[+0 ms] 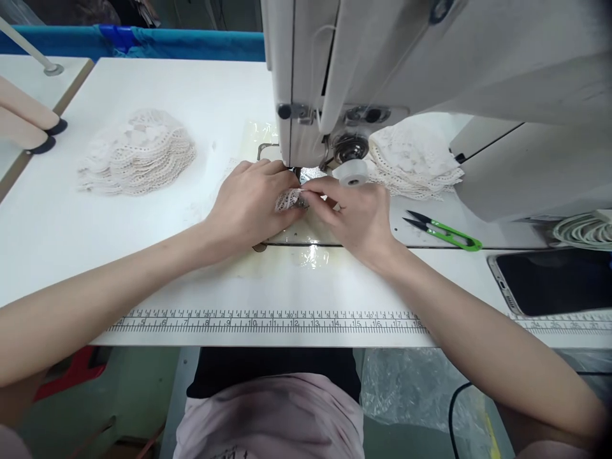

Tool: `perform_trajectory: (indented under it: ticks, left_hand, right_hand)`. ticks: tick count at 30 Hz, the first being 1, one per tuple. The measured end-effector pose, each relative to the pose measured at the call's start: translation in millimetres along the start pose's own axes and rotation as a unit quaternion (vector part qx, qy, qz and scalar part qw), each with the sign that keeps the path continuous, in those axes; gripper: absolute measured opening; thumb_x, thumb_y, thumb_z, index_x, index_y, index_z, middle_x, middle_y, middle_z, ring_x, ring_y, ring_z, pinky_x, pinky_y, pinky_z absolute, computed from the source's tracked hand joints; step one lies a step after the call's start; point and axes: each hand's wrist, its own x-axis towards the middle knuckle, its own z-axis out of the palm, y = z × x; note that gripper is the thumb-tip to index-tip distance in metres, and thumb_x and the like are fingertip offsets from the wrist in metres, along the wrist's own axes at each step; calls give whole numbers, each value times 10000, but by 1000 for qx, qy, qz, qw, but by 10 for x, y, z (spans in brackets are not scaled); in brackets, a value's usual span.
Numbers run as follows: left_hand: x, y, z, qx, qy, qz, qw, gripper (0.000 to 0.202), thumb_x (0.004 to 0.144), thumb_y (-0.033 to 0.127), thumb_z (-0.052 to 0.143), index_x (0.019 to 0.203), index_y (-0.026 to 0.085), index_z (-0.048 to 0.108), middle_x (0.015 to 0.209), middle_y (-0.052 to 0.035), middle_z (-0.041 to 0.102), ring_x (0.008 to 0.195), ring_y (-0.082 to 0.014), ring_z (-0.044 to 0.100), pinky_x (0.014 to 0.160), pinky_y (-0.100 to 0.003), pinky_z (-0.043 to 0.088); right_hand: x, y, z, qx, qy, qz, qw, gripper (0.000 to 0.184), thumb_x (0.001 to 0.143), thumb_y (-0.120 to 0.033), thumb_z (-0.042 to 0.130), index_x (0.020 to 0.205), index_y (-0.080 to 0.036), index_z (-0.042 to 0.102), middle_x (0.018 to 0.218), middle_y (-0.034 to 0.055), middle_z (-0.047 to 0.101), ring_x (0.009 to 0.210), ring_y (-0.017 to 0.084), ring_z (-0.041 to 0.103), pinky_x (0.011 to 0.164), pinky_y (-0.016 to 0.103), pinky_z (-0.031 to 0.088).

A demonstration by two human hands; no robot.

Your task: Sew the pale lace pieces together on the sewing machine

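Note:
A small piece of white lace (287, 200) lies at the needle area of the sewing machine (306, 76). My left hand (253, 201) rests over it, fingers bent around the lace and partly hiding it. From the other side, my right hand (356, 213) pinches the lace edge between thumb and forefinger, just in front of the presser foot. Most of the needle and foot is covered by my fingers and the machine head. A white round knob (352, 172) sits right above my right hand.
A lace stack (141, 153) lies on the left, another lace pile (411, 156) behind my right hand. Green thread snips (444, 231), a phone (557, 280) and a coiled white cord (586, 229) are on the right. A printed ruler (268, 323) runs along the table's front edge.

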Motion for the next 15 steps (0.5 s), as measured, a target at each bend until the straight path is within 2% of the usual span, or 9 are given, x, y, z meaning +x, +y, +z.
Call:
perform_trajectory:
  ticks: [3,7,12,15]
  left_hand:
    - [4,-2,74,-7,40,-13,999,181,866,296,583,929,172,699,928,-58,697,896,-268,654,824,-429,483]
    - [-22,-21,70,-27,20,-5,999,194,834,181,537,926,197,707,989,-52,709,922,-256,651,825,-427,473]
    - [-2,-41,0,-18,27,15,999,195,867,329,583,877,195,724,927,-47,719,906,-256,652,865,-451,459]
    - [21,-116,-69,-11,6,80,997,236,923,324,535,868,205,731,930,-34,723,921,-239,651,886,-435,457]
  right_hand:
    - [8,-3,-3,-1,3,-6,1000,292,959,-345,530,816,-214,748,632,-44,683,514,84,545,502,227,299]
    - [15,-4,-14,-1,3,-8,1000,307,964,-354,526,809,-213,751,603,-42,669,500,81,530,494,226,285]
    - [19,-15,-26,0,6,-8,1000,276,952,-324,548,816,-207,758,592,-43,671,488,84,534,484,225,285]
    - [8,-22,-32,6,-2,-1,1000,282,957,-338,544,826,-208,758,608,-41,687,498,88,551,488,230,302]
